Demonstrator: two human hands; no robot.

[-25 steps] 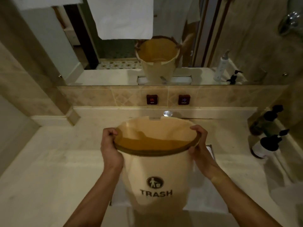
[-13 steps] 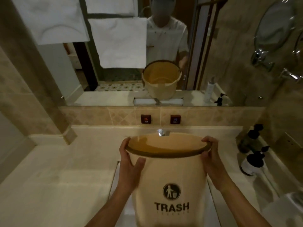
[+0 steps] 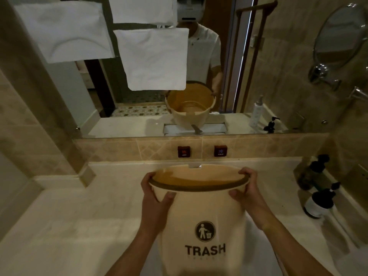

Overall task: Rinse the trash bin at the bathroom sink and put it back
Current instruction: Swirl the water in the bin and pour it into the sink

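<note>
The person is holding the trash bin (image 3: 201,226) upright over the sink (image 3: 260,232), which is mostly hidden behind it and showing only as a pale strip at its sides. The left hand (image 3: 154,198) is gripping the rim on the left, with the fingers (image 3: 148,177) curling over the edge into the bin and the thumb pressing on the outer wall. The right hand (image 3: 250,193) is doing the same on the right, fingers hooked over the rim and thumb on the outside. So both sets of fingers are closing on the bin, and neither is free.

The bin is sitting in the middle of the table (image 3: 69,226), just in front of the faucet (image 3: 199,166), of which only a glint is peeking over the far rim. Above it, on the tiled strip, the hot button (image 3: 183,151) and the cold button (image 3: 220,151) are waiting side by side, neither being touched. The mirror (image 3: 139,108) is showing the inside of the bin from the far side; whether there is water in it cannot be told from here.

As a judgement, the task is looking early or midway: the bin is at the sink, but no water is visibly running, and rinsing, emptying and carrying it back are probably all left. Dark pump bottles (image 3: 318,202) are standing well to the right on the table, and white towels (image 3: 153,58) are hanging near the mirror.
</note>
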